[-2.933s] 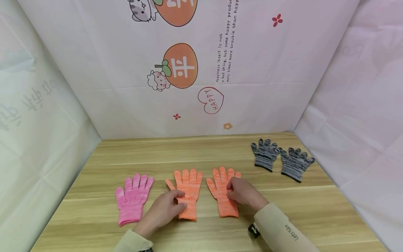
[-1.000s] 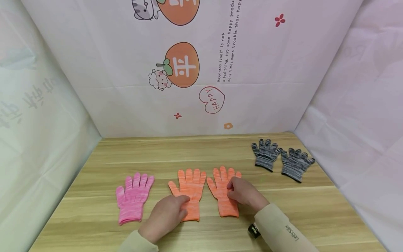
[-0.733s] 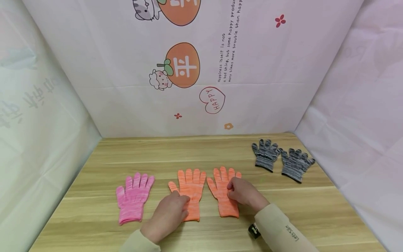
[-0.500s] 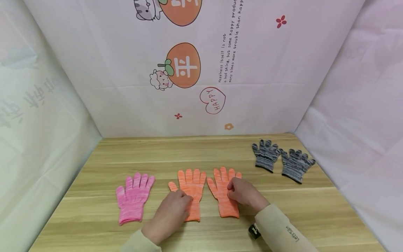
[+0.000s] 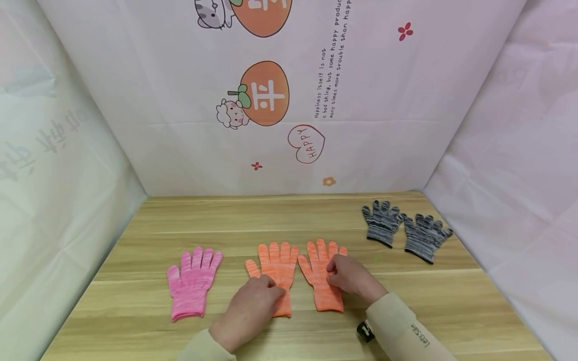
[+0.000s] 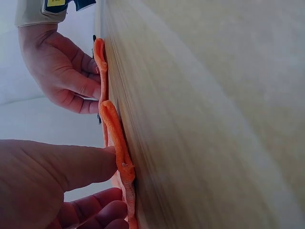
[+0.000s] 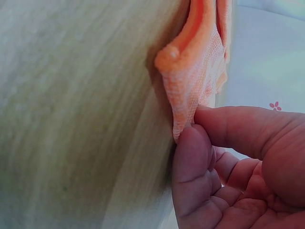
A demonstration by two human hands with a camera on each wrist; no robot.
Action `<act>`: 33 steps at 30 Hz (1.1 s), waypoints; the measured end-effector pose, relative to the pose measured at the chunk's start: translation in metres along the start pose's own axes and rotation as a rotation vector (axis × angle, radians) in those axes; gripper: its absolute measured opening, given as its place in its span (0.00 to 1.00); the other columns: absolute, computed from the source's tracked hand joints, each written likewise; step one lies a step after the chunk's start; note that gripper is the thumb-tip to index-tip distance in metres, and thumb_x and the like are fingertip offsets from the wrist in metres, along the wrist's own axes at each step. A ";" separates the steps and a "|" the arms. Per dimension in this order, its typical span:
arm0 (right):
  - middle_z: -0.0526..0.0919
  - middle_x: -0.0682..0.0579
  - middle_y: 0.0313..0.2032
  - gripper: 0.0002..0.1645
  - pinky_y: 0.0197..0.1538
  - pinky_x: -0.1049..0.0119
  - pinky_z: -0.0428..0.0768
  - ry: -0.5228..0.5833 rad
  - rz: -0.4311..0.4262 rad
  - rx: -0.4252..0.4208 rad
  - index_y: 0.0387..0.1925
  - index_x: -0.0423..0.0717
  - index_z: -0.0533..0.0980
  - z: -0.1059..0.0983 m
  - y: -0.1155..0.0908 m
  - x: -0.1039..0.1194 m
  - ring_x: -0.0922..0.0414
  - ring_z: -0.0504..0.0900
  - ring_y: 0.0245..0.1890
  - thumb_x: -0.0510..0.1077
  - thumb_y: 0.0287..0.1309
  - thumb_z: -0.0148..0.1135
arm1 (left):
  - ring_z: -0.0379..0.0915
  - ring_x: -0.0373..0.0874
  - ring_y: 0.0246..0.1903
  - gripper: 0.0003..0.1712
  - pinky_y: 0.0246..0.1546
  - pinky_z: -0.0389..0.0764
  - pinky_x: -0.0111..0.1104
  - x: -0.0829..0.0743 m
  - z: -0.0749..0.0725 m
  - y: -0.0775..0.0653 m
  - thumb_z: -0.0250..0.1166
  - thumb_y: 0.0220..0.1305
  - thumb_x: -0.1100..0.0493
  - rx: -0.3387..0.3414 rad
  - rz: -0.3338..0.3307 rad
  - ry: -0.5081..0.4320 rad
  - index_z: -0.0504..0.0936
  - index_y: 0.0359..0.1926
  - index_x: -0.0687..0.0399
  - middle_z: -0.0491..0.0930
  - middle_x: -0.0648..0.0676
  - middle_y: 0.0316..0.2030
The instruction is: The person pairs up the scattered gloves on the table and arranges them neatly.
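Observation:
Two orange knit gloves lie flat side by side at the middle of the table in the head view, fingers pointing away. My left hand [image 5: 250,306] covers the thumb side of the left orange glove [image 5: 278,268], its thumb and curled fingers gripping the fabric near the cuff [image 6: 123,152]. At the right orange glove [image 5: 321,288], my right hand [image 5: 354,278] pinches the outer edge between thumb and finger, as the right wrist view shows. The two orange gloves nearly touch. A pink glove [image 5: 191,288] lies flat to the left of my left hand.
Two grey-black striped gloves, one [image 5: 383,224] beside the other [image 5: 426,238], lie at the back right of the wooden table [image 5: 135,250]. White printed sheeting [image 5: 370,125] stands behind the table and along both sides. A small black device [image 5: 365,331] sits at my right wrist.
My left hand has slid rightward and the left orange glove has moved right with it, narrowing the gap between the orange gloves. My right hand has stayed at the right glove.

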State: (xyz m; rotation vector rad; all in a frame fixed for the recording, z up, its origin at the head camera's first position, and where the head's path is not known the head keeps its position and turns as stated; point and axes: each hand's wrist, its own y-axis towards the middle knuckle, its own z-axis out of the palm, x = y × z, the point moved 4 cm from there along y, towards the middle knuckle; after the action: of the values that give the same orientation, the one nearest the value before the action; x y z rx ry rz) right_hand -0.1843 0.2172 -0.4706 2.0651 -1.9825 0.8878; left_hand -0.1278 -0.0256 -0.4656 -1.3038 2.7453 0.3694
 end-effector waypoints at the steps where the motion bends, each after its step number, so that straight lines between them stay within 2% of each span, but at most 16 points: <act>1: 0.77 0.51 0.33 0.10 0.35 0.64 0.74 0.001 -0.002 0.000 0.43 0.42 0.76 0.000 0.000 0.000 0.55 0.74 0.30 0.36 0.61 0.67 | 0.71 0.42 0.32 0.11 0.31 0.76 0.32 0.000 0.000 0.000 0.67 0.69 0.62 0.003 -0.002 -0.001 0.91 0.46 0.45 0.81 0.51 0.38; 9: 0.77 0.51 0.32 0.10 0.36 0.63 0.74 0.004 -0.013 0.000 0.43 0.42 0.76 -0.001 -0.002 0.001 0.55 0.73 0.30 0.37 0.61 0.67 | 0.71 0.44 0.33 0.10 0.32 0.77 0.34 -0.002 0.003 0.001 0.65 0.71 0.61 0.009 -0.017 0.012 0.91 0.46 0.44 0.81 0.51 0.40; 15: 0.77 0.51 0.33 0.10 0.36 0.63 0.73 0.004 0.000 0.007 0.43 0.42 0.76 -0.002 -0.002 0.002 0.55 0.73 0.30 0.37 0.61 0.67 | 0.76 0.46 0.38 0.10 0.40 0.80 0.37 -0.006 0.001 0.003 0.66 0.68 0.64 0.011 0.034 0.037 0.90 0.44 0.48 0.83 0.52 0.45; 18: 0.77 0.50 0.33 0.10 0.35 0.63 0.73 0.008 0.004 0.010 0.44 0.42 0.76 -0.001 -0.001 0.001 0.55 0.74 0.30 0.37 0.62 0.67 | 0.79 0.45 0.39 0.11 0.40 0.81 0.36 -0.007 0.001 0.004 0.66 0.67 0.65 0.024 0.054 0.056 0.90 0.44 0.49 0.84 0.51 0.47; 27: 0.78 0.51 0.33 0.10 0.36 0.63 0.74 0.012 -0.011 -0.007 0.43 0.42 0.77 -0.001 -0.002 0.000 0.55 0.74 0.30 0.36 0.60 0.67 | 0.81 0.44 0.41 0.13 0.44 0.82 0.36 -0.011 -0.002 0.004 0.67 0.65 0.66 0.097 0.042 0.098 0.89 0.48 0.49 0.87 0.49 0.49; 33: 0.78 0.51 0.32 0.10 0.36 0.64 0.74 0.014 -0.023 -0.009 0.43 0.42 0.77 -0.002 -0.003 0.000 0.55 0.74 0.30 0.37 0.60 0.67 | 0.77 0.41 0.36 0.12 0.39 0.79 0.34 -0.013 0.001 0.003 0.67 0.64 0.66 0.103 0.037 0.126 0.87 0.47 0.49 0.86 0.47 0.46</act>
State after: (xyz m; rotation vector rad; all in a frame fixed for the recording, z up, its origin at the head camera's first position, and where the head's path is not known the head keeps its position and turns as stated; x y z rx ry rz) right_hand -0.1824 0.2178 -0.4684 2.0676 -1.9478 0.8847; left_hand -0.1225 -0.0139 -0.4637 -1.2948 2.8517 0.1497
